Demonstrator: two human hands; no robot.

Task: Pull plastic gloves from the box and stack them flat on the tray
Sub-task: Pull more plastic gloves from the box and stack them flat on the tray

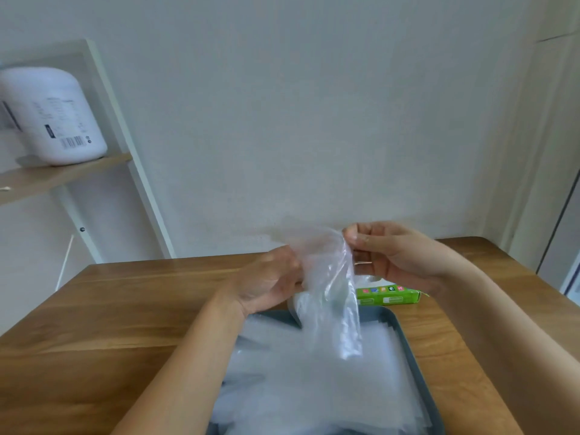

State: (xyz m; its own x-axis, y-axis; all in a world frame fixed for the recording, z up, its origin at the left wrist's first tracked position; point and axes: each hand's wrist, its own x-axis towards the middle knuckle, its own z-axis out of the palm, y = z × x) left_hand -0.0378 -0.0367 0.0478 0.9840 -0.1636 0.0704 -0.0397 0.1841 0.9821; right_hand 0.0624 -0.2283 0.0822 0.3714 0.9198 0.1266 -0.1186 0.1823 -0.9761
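clear plastic glove point(329, 296) hangs long axis downward, its top pinched by the right hand point(386, 259) and its side gripped by the left hand point(270, 281), just above the stack point(314, 387) on the tray point(406, 343).

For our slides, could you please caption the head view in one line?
Left hand and right hand hold a clear glove above the tray of stacked gloves; green box behind.

Both bare forearms reach in from the near edge, hands raised close together. The left hand point(270, 279), its back to the camera, grips the glove point(329, 296). The right hand point(389, 255), slightly farther, pinches its top edge between thumb and curled fingers.
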